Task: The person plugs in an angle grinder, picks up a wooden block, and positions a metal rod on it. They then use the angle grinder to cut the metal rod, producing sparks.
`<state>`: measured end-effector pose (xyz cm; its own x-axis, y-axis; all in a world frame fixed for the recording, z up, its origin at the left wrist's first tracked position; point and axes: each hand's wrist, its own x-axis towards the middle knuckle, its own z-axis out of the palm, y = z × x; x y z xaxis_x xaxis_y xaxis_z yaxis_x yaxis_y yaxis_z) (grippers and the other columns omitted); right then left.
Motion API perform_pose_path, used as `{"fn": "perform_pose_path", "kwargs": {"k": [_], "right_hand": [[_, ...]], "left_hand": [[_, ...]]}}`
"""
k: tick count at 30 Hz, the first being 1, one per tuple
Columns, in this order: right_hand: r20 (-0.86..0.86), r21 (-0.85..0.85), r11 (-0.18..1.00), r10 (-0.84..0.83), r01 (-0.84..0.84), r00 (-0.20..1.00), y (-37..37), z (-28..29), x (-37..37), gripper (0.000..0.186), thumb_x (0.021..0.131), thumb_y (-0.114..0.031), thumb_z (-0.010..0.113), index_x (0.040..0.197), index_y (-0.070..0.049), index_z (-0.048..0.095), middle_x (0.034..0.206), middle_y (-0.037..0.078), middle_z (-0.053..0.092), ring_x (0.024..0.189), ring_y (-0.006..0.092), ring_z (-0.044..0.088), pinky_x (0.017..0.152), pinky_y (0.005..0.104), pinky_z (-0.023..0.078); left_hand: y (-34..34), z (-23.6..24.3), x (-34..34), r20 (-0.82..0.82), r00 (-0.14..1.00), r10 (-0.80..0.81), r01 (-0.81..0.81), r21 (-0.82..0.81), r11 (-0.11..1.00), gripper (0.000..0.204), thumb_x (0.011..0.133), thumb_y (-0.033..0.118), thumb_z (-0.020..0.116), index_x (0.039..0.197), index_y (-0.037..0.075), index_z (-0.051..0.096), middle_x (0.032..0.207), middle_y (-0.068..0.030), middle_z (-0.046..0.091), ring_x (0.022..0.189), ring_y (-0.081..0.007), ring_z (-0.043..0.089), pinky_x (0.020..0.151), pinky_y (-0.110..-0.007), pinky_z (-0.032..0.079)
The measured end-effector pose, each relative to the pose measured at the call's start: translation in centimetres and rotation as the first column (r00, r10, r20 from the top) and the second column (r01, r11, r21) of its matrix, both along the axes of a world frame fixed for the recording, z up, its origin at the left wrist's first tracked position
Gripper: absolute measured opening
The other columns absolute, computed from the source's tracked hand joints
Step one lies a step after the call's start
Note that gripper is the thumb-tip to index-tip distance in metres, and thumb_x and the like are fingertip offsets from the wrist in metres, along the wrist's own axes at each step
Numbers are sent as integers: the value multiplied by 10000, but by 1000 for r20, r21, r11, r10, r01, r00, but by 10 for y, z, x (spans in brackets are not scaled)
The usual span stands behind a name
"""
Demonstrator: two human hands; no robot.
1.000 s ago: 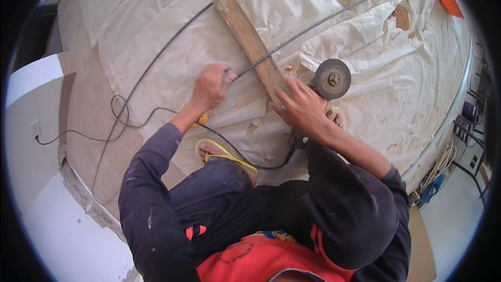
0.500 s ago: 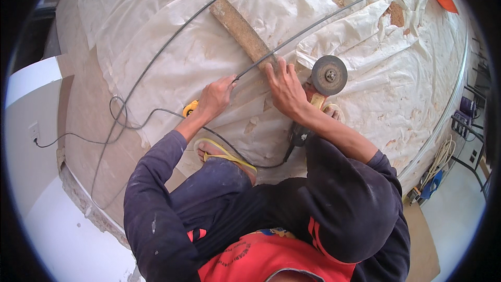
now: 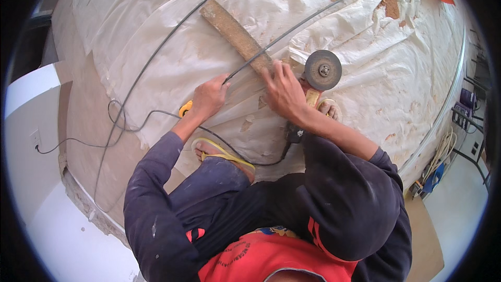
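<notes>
A thin grey steel rod [image 3: 334, 8] runs from the upper right down across a rough wooden plank [image 3: 229, 26]. Its near end reaches my left hand [image 3: 210, 97], which closes around it. My right hand [image 3: 282, 91] grips the same rod where it crosses the near end of the plank. An angle grinder with a round grey disc [image 3: 322, 69] lies on the sheet just right of my right hand. Its body is partly hidden under my forearm.
Crumpled whitish plastic sheeting [image 3: 396, 73] covers the floor. A second long rod [image 3: 151, 60] curves down the left. The grinder's black cable [image 3: 130, 125] loops left to a wall socket [image 3: 35, 138]. A small yellow object [image 3: 185, 108] lies by my left wrist. My feet are in yellow flip-flops [image 3: 222, 154].
My right hand has left the grinder, which now lies on the sheet, and has moved up-left onto the rod at the plank. My left hand has closed on the rod's end.
</notes>
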<state>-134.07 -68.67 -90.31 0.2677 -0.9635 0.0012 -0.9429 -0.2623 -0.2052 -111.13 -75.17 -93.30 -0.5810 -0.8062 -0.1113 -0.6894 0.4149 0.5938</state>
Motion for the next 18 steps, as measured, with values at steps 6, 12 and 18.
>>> {"fn": "perform_pose_path", "kwargs": {"k": [6, 12, 18], "right_hand": [[570, -104, 995, 66, -8, 819, 77, 22, -62, 149, 725, -95, 703, 849, -45, 637, 1042, 130, 587, 938, 314, 585, 816, 392, 489], [611, 603, 632, -758, 487, 227, 131, -5, -107, 248, 840, -127, 689, 1029, 17, 620, 1039, 131, 619, 963, 220, 618, 813, 318, 494], [491, 770, 536, -844, 348, 215, 97, -4, -85, 583, 818, -235, 728, 1224, 84, 458, 1092, 194, 606, 990, 243, 618, 847, 345, 484]], "left_hand": [[3, 36, -12, 91, 986, -141, 159, -242, 957, 271, 871, 175, 596, 1092, 21, 563, 992, -174, 575, 941, -342, 566, 813, -417, 457], [105, 6, -76, -177, 983, -36, 83, 263, 961, 492, 848, 343, 650, 1137, -28, 505, 1074, -224, 554, 997, -395, 553, 864, -449, 446], [147, 5, -153, 70, 984, 165, -176, 537, 825, 803, 677, 375, 770, 1182, -101, 367, 1179, -307, 456, 1135, -441, 460, 974, -465, 398]]}}
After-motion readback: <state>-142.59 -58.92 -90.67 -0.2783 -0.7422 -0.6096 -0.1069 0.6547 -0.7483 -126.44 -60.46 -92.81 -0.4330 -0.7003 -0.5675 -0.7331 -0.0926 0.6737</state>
